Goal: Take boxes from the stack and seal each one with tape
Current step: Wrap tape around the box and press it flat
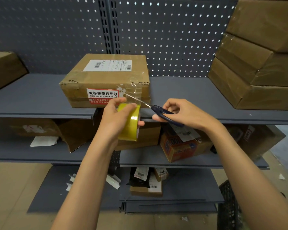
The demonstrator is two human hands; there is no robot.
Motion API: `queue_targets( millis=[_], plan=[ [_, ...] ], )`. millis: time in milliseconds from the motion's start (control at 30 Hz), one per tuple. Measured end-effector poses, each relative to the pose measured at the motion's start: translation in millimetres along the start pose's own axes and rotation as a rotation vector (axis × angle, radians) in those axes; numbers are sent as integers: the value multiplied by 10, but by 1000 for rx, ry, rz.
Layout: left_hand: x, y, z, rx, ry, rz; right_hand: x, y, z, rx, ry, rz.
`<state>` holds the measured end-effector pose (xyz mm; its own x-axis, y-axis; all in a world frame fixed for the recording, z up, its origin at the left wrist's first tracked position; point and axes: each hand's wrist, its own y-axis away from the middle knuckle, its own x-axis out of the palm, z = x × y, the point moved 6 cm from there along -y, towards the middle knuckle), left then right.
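Note:
A brown cardboard box (105, 77) with a white shipping label and a red-and-white sticker sits on the grey shelf (37, 95) in front of me. A strip of clear tape (133, 90) runs from its front face down to a yellow tape roll (131, 123), which my left hand (114, 118) grips just below the shelf edge. My right hand (181, 113) holds dark blue scissors (163, 113). Their blades point up-left and reach the stretched tape between roll and box.
A stack of brown boxes (256, 63) fills the shelf's right end, and another box (3, 70) stands at the far left. A pegboard wall (173, 30) backs the shelf. Lower shelves hold more boxes, an orange carton (181, 146) and loose labels.

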<state>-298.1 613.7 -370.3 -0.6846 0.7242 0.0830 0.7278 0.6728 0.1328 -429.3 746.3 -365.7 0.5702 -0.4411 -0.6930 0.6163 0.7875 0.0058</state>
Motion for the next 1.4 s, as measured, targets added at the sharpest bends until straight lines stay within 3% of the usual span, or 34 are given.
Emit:
queue_targets(
  millis=[567, 900, 1100, 1233, 1300, 1400],
  plan=[
    [45, 1, 38, -22, 32, 0, -97, -109, 1, -73, 55, -4],
    [-154, 92, 65, -14, 94, -97, 40, -100, 169, -178, 3, -54],
    [-209, 147, -116, 62, 109, -98, 31, -47, 317, -232, -97, -201],
    [-158, 187, -132, 50, 115, -71, -225, 0, 250, -153, -266, -499],
    [-129, 198, -114, 35, 119, -61, -365, 12, 143, -42, -165, -626],
    [-69, 192, -103, 20, 113, -37, -402, -45, -102, 140, 36, -615]
  ],
)
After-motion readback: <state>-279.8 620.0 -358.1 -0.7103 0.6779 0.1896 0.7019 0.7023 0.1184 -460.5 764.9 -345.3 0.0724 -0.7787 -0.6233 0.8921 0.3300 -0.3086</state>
